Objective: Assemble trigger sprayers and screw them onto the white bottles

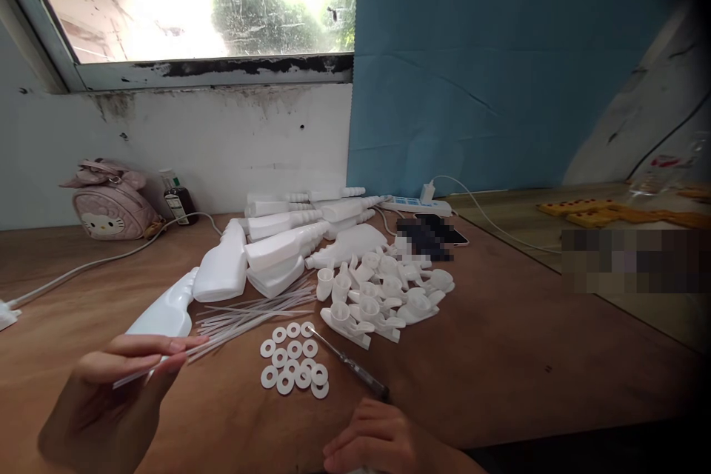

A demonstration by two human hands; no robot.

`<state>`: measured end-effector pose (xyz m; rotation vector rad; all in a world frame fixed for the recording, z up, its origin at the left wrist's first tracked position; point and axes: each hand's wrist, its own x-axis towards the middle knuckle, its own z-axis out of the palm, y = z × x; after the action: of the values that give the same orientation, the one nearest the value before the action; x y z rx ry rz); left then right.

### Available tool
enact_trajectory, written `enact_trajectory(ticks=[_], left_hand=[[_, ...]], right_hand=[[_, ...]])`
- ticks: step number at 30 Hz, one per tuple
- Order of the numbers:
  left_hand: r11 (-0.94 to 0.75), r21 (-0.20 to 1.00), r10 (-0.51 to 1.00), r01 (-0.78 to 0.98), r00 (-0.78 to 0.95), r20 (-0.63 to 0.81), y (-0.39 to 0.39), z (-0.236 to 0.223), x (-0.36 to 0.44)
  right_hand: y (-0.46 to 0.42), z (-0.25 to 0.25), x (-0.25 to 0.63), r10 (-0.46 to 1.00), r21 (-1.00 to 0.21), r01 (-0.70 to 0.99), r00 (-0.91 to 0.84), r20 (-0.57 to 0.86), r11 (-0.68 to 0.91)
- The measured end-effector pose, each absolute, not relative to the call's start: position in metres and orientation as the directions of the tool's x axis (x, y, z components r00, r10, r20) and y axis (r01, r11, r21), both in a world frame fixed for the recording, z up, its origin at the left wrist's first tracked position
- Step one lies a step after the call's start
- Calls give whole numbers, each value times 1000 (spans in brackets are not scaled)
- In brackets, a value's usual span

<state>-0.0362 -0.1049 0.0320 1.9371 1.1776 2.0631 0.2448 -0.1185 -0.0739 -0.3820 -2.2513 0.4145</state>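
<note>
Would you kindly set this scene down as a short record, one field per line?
Left hand: pinching at least one thin tube
Right hand: fingers curled, beside the handle end of the screwdriver; its grip is partly out of frame
Washers: flat white rings clustered on the brown table, screwdriver tip at one
Loose tubes: fanned pile beyond the washers
White bottles: lying in a heap
White fittings: piled right of the loose tubes
Along the wall: pink bag, dark bottle, power strip

Our bare left hand (92,401), slim fingers (138,344) with rounded tips, our bare right hand (383,435), smooth across the back, our right wrist (436,455) likewise uncovered
</note>
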Motion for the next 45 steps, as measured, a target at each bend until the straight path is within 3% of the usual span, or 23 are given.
enact_trajectory(ticks=[3,6,9,11,16,21,26,30,33,35,38,40,42,45], left_hand=[[-788,524,509,325,-137,850,-92,28,-29],[-743,597,597,301,-104,795,-83,19,-29],[-646,689,709,329,-74,701,-81,15,-33],[-606,678,728,417,-53,684,-81,18,-36],[-456,516,754,725,7,656,-80,23,-45],[-318,305,879,898,159,450,-74,13,-51],[-260,59,902,964,220,372,-72,9,-44],[-286,-15,893,958,272,359,-68,8,-41],[-362,7,836,932,321,446,-66,8,-39],[-477,55,773,877,389,502,-71,12,-33],[-719,156,658,677,591,466,-87,18,-15],[-834,214,545,509,696,467,-98,17,2],[-917,224,398,331,721,567,-106,7,19],[-948,222,319,229,684,656,-111,-15,40]], right_hand=[[-119,-74,245,390,-413,107,-604,695,904],[-119,-79,244,395,-401,141,-629,670,905],[-118,-83,244,414,-406,175,-652,635,897],[-118,-84,243,424,-422,160,-618,662,893],[-118,-86,243,417,-421,156,-634,651,894],[-117,-89,243,414,-412,157,-620,666,898],[-119,-85,245,448,-430,191,-619,645,883],[-126,-64,251,568,-553,248,-623,537,795],[-130,-45,252,646,-675,248,-628,434,695],[-129,-40,250,599,-656,130,-566,566,743],[-124,-45,247,501,-560,-7,-437,747,829],[-121,-51,247,567,-589,68,-383,730,805],[-121,-55,248,657,-659,131,-343,671,741],[-122,-58,250,712,-723,112,-325,622,682]])
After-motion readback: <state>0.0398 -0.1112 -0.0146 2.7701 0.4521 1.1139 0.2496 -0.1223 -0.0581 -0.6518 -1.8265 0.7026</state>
